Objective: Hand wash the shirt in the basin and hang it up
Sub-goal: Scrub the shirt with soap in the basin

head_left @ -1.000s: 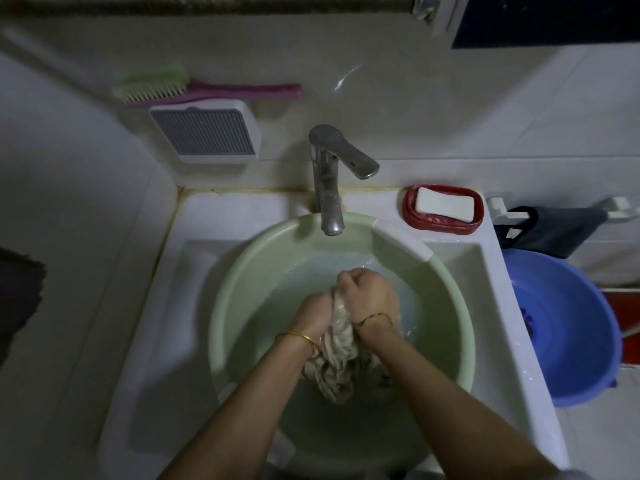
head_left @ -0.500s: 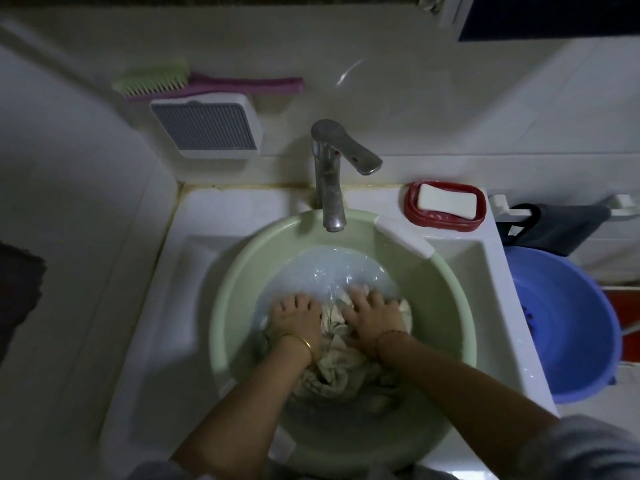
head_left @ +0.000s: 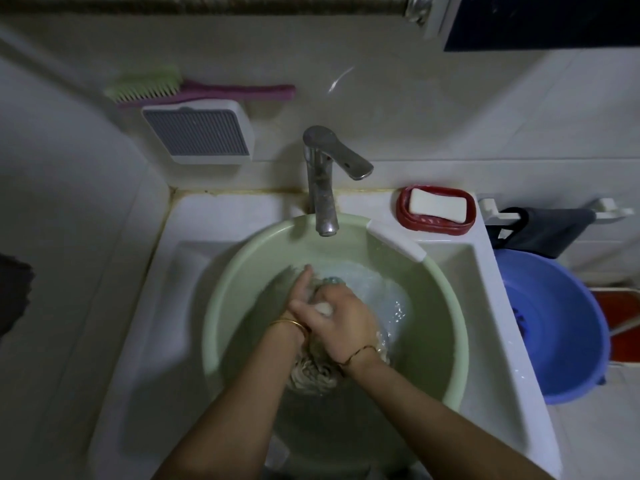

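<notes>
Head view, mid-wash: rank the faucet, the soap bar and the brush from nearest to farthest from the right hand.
1. Faucet, just beyond the right hand, above the green basin.
2. Soap bar, back right, in its red dish.
3. Brush, far back left, highest up.

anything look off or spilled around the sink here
Nothing spilled or askew. The one blemish is the yellow-brown stained seam where the sink meets the wall, behind the tap. The shirt sits inside the green basin, and the soap lies in its red dish.
</notes>
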